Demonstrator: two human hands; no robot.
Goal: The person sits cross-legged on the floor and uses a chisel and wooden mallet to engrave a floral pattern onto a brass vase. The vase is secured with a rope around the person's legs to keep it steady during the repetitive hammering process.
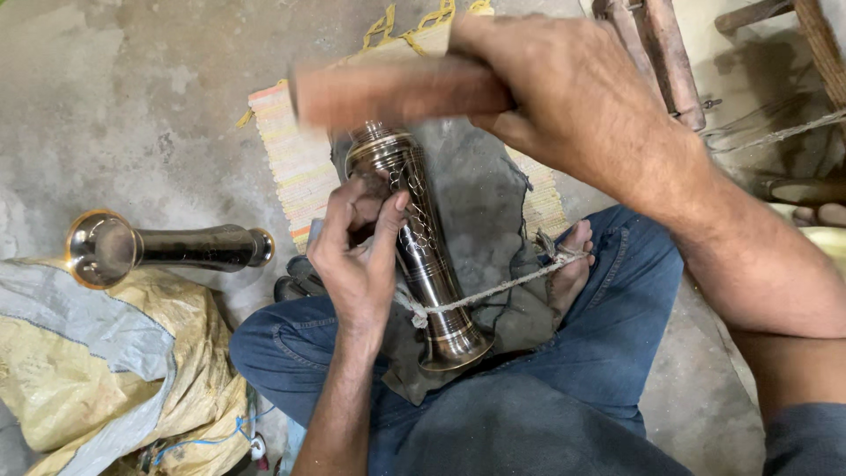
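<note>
Person is sitting cross-legged on the floor [106, 106], jeans [573, 353] filling the near edge of view. A dark cloth [476, 203] is lying over the lap & floor. On it a dark engraved metal vase [423, 238] is lying tilted, flared foot near the lap, neck pointing away. A cord [493, 289] is wrapping round the vase low down & running across to the bare foot [571, 264], which is pulling it taut.

Left hand [357, 256] is sitting against the vase's left side, fingers curled & pinching a small tool w/ thumb & forefinger at the engraved band; tool itself mostly hidden. Right hand [564, 97] is closed tight round a wooden mallet [388, 88], blurred, hovering just above the vase neck.

Left of the knee, a crumpled sack [106, 370] is lying on the floor, w/ a second vase [167, 249] resting on its side along the sack's top edge, well apart from the hands. Beyond the cloth a striped mat [291, 159] is showing. Far right: wooden frame [661, 53], partly out of view.
</note>
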